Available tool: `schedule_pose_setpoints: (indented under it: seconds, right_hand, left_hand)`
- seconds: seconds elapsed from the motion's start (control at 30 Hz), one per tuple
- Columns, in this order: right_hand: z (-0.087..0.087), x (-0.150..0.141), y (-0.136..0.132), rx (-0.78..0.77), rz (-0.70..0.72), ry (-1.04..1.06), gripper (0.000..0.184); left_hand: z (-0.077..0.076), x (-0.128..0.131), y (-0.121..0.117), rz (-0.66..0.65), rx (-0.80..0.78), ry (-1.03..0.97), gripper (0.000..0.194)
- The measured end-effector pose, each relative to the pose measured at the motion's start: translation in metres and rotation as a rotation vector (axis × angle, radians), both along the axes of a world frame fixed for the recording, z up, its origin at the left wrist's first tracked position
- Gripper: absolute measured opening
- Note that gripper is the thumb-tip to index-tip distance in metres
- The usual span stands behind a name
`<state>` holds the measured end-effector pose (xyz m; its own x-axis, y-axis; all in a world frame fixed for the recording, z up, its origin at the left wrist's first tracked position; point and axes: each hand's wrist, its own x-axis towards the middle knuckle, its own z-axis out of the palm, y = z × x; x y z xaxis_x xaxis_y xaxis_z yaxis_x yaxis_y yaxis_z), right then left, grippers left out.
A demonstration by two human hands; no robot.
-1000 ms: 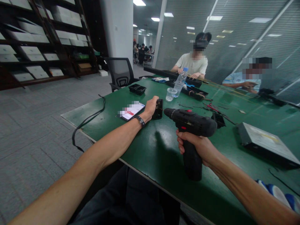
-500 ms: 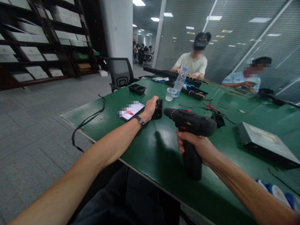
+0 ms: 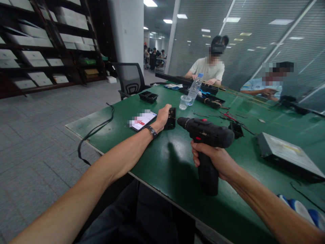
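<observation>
My right hand (image 3: pixel 215 159) grips the handle of a black cordless drill (image 3: pixel 207 134), its base resting on the green table (image 3: pixel 157 162) and its chuck pointing left. My left hand (image 3: pixel 162 117), with a watch on the wrist, is closed on a small black box-shaped part (image 3: pixel 172 118) that stands on the table just left of the chuck. A phone (image 3: pixel 142 120) with a lit screen lies beside that hand.
A flat grey metal unit (image 3: pixel 286 154) lies at the right. Beyond are a clear cup (image 3: pixel 185 101), a water bottle (image 3: pixel 195 88), black trays (image 3: pixel 149 96) and loose wires (image 3: pixel 228 117). Two people sit at the far side. A cable (image 3: pixel 95 130) hangs off the left edge.
</observation>
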<state>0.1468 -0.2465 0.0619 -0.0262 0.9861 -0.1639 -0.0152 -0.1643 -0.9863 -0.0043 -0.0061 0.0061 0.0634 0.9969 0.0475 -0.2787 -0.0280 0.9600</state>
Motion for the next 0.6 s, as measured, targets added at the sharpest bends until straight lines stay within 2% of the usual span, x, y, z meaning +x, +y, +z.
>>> schedule_pose_setpoints:
  seconds: [0.13,0.6]
  right_hand:
    - [0.0035,-0.0027,-0.0011,0.01,0.003,0.003,0.047]
    - [0.0032,-0.002,-0.001,0.012,-0.004,0.0,0.046]
  left_hand:
    - [0.0028,-0.0004,-0.0028,0.007,-0.002,0.006,0.037]
    - [0.002,-0.0006,-0.0013,0.0,0.0,0.008,0.039]
